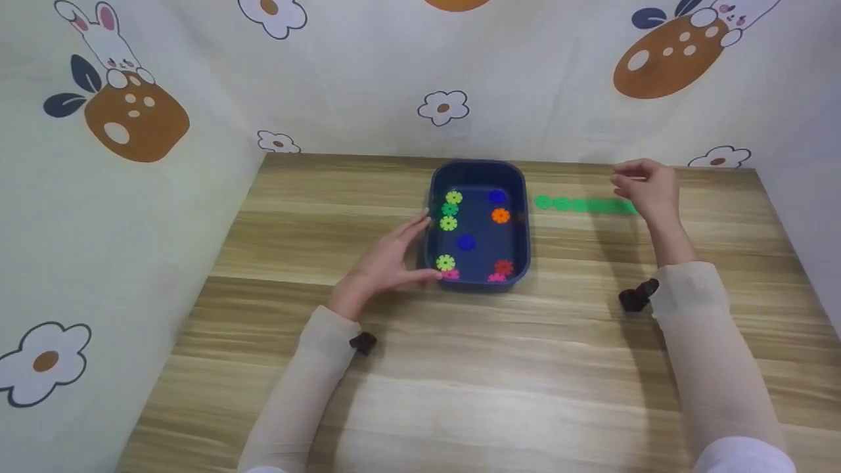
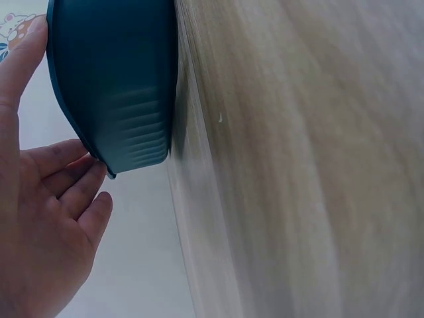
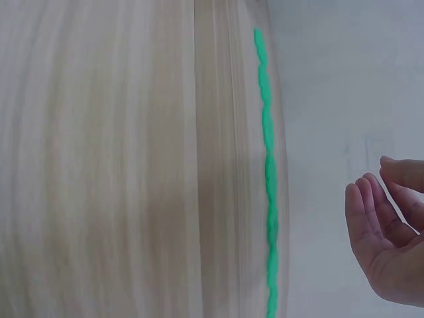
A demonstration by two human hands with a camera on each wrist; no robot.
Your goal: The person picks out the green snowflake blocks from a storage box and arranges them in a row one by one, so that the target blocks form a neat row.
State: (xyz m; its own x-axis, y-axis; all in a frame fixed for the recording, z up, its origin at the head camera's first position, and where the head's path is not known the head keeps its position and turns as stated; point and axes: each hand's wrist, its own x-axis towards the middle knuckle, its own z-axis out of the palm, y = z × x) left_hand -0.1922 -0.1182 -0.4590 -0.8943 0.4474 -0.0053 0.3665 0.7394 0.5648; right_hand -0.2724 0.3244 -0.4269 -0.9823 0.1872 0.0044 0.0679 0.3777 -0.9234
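A dark blue rectangular bin (image 1: 477,172) holds several flower-shaped plastic discs in yellow-green, green, blue, orange, red and pink. Against its left side rests my left hand (image 1: 384,264), thumb at the near left corner and fingers along the wall. The left wrist view shows fingertips touching the rim of the bin (image 2: 112,79). My right hand (image 1: 654,190) hovers over the right end of a row of linked green discs (image 1: 580,205). In the right wrist view, loosely bent fingers and thumb of the right hand (image 3: 391,232) hold nothing visible, apart from the green row (image 3: 267,139).
The wood-patterned table (image 1: 473,368) meets a cloth backdrop (image 1: 368,79) printed with flowers and rabbits, at the back and both sides. The bin stands near the table's back edge, left of the green row.
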